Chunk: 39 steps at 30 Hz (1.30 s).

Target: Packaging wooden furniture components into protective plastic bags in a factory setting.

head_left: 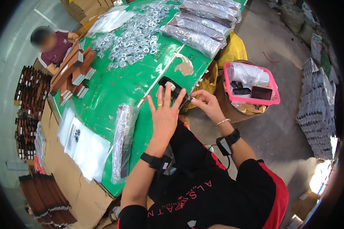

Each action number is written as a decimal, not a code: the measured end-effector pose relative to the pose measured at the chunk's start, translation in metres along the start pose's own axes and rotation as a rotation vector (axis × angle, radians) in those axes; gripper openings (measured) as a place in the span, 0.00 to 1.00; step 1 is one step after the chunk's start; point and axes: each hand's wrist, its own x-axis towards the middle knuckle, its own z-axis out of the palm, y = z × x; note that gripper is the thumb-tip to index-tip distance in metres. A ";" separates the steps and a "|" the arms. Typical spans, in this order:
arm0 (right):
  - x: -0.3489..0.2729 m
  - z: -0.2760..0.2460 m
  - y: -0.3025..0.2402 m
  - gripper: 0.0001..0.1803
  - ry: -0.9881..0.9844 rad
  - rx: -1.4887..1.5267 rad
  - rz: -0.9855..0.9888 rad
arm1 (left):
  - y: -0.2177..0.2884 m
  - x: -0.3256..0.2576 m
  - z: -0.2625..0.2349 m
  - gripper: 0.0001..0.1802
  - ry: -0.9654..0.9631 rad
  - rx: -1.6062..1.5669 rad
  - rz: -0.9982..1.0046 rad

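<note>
A black object that looks like a tape dispenser [165, 81] lies on the green table [141, 89] near its right edge. Over it rests my left hand [165, 114], palm down with fingers spread, hiding part of it. My right hand [205, 105] is at the dispenser's near right end, just past the table edge. Its thumb and forefinger are pinched together; whatever is between them is too small to make out. Left of my left forearm, a plastic-wrapped long bundle [124, 141] lies on the table.
Small clear packets of metal washers or nuts [135, 44] are heaped across the table, near more wrapped bundles [197, 38]. Clear bags [86, 147] lie at left. Brown bars [70, 74] are stacked by a seated person [55, 47]. A pink basket [273, 84] stands right, holding a phone.
</note>
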 end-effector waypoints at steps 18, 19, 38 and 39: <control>-0.025 0.037 -0.007 0.04 -0.257 -0.052 0.010 | -0.068 -0.097 -0.052 0.48 0.252 0.135 -0.554; -0.020 0.057 -0.016 0.05 -0.345 0.020 0.040 | -0.087 -0.117 -0.050 0.45 0.316 0.149 -0.626; 0.025 0.223 -0.032 0.13 -0.395 -0.480 -0.221 | -0.062 -0.127 -0.032 0.16 0.647 -0.113 -0.745; 0.024 0.224 -0.036 0.13 -0.371 -0.565 -0.210 | -0.062 -0.126 -0.031 0.19 0.634 -0.126 -0.758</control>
